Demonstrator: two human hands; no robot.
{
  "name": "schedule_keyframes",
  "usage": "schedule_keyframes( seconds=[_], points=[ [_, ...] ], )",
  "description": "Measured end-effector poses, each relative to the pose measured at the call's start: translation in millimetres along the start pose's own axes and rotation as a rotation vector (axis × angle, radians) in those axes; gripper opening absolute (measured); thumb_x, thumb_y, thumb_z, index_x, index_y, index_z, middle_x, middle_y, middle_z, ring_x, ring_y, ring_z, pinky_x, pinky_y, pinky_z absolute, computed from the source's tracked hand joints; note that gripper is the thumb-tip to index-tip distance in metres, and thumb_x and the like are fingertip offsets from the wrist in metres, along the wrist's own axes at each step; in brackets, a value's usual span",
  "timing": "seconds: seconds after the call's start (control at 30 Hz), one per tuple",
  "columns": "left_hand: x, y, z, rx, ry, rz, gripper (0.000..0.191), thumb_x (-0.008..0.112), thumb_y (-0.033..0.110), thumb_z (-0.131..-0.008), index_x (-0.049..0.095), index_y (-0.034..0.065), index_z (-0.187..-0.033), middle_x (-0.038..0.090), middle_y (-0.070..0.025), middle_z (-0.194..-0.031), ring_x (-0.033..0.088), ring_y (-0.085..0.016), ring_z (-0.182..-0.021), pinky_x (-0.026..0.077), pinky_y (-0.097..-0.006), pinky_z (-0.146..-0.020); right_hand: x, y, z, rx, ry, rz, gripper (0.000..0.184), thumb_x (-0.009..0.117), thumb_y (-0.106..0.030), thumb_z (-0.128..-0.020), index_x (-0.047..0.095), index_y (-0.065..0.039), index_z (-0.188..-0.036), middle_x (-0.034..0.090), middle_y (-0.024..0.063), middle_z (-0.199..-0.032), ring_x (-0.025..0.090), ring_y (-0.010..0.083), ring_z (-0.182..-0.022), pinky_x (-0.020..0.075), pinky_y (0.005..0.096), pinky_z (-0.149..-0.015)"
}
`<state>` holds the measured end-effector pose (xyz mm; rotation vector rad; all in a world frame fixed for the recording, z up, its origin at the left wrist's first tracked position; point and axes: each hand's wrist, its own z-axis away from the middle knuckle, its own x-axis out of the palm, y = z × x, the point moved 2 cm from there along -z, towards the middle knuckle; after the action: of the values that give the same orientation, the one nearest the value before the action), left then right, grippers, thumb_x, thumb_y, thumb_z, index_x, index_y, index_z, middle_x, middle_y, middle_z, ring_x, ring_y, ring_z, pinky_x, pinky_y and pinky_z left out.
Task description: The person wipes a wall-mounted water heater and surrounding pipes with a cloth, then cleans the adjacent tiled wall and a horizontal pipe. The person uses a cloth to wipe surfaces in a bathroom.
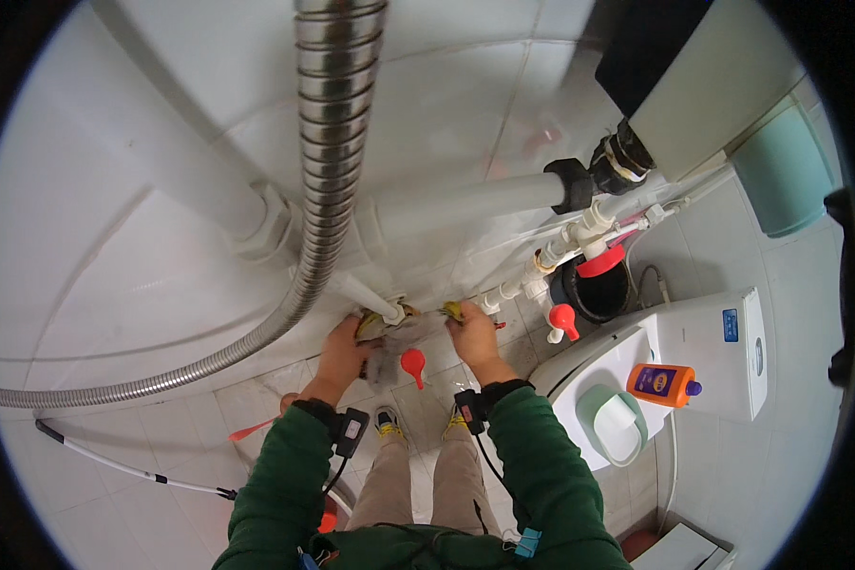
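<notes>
My left hand [343,350] grips one end of a grey and yellow cloth [392,349], low by the wall. The other end is pinched in the fingers of my right hand [473,338], where a yellow edge shows. Between the hands the cloth is stretched at a white pipe fitting [395,312]; whether it wraps fully around the pipe cannot be told. Part of the cloth is blurred. Just below it a red valve handle [413,365] sticks out. Dark bands with small black boxes sit on both wrists.
A ribbed metal hose [328,199] hangs close in front. White pipes [516,285] with another red handle [563,320] run along the wall. At right stands a toilet [705,335] bearing an orange bottle [661,385] and a green container [602,406]. A black bucket [598,288] sits behind.
</notes>
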<state>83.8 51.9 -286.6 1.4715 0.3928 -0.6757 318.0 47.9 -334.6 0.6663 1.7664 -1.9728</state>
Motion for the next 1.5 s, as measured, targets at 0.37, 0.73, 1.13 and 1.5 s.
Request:
schedule_keyframes(
  seconds=[0.37, 0.73, 1.13, 1.5],
  points=[
    [23, -20, 18, -0.007, 0.142, 0.088, 0.021, 0.058, 0.012, -0.080, 0.053, 0.0014, -0.097, 0.060, -0.0240, -0.087, 0.057, -0.041, -0.086, 0.045, -0.0441, -0.071, -1, -3, 17, 0.243, -0.167, 0.105, 0.016, 0.064, -0.015, -0.077, 0.059, -0.005, -0.089, 0.061, 0.0180, -0.088, 0.057, 0.0379, -0.084, 0.0458, 0.0432, -0.069],
    [38, -11, 39, -0.068, -0.016, 0.072, 0.021, 0.052, 0.008, -0.081, 0.051, 0.0018, -0.101, 0.058, -0.0249, -0.095, 0.053, -0.044, -0.092, 0.044, -0.0482, -0.075, -2, 13, 51, 0.304, -0.423, 0.050, 0.018, 0.064, -0.017, -0.080, 0.058, -0.003, -0.089, 0.060, 0.0182, -0.080, 0.058, 0.0352, -0.077, 0.0453, 0.0385, -0.067],
    [28, -6, 44, -0.047, -0.042, -0.012, 0.022, 0.051, 0.007, -0.081, 0.049, 0.0024, -0.102, 0.059, -0.0254, -0.088, 0.055, -0.046, -0.086, 0.043, -0.0511, -0.072, -1, 13, 46, 0.138, -0.253, 0.045, 0.016, 0.062, -0.016, -0.080, 0.058, -0.004, -0.089, 0.061, 0.0173, -0.083, 0.058, 0.0369, -0.079, 0.0458, 0.0422, -0.068],
    [18, -33, 51, -0.272, 0.067, -0.010, 0.025, 0.050, 0.011, -0.086, 0.050, 0.0041, -0.109, 0.060, -0.0240, -0.095, 0.056, -0.043, -0.090, 0.044, -0.0454, -0.074, -10, -29, 7, -0.267, 0.104, 0.083, 0.017, 0.061, -0.009, -0.077, 0.058, -0.007, -0.093, 0.060, 0.0168, -0.083, 0.057, 0.0377, -0.082, 0.0467, 0.0422, -0.069]
  ],
)
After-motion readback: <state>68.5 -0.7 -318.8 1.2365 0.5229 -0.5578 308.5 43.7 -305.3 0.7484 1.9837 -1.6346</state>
